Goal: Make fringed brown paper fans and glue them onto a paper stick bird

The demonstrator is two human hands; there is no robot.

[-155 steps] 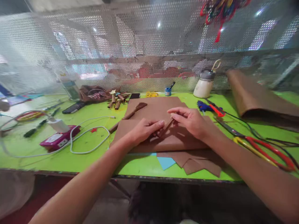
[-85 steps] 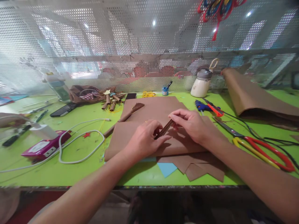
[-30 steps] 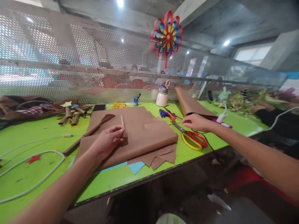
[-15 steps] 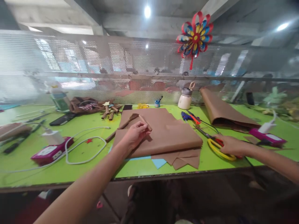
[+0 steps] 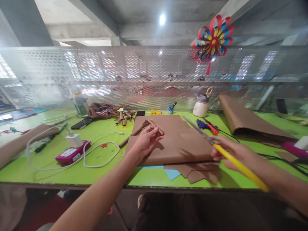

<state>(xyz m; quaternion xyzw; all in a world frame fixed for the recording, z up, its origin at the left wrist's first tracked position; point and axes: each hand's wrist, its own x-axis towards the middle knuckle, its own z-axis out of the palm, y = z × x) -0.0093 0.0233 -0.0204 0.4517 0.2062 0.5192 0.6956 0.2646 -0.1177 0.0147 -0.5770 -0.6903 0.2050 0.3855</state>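
Has lifted the scissors (image 5: 233, 160) off the table (image 5: 101, 176) with the right hand (image 5: 229, 150), after resting that hand on the handles half a second earlier. Now holds them tilted above the right part of the brown paper (image 5: 178, 141), blades angled inward toward the far side; cannot tell, for blur, how wide the blades stand. Keeps the narrow brown strip (image 5: 154, 124) pinched between thumb and fingers of the left hand (image 5: 148, 139), just above the paper and near the tube (image 5: 139, 128). Earlier worked the strip with both hands; now supports it with the left alone. Means, in judgement, having tool and strip both in hand, but well apart, with no contact between them. Show the glue gun (image 5: 202, 124) lying beyond the scissors, beside the paper, and the blue card (image 5: 172, 174) poking out at the near edge
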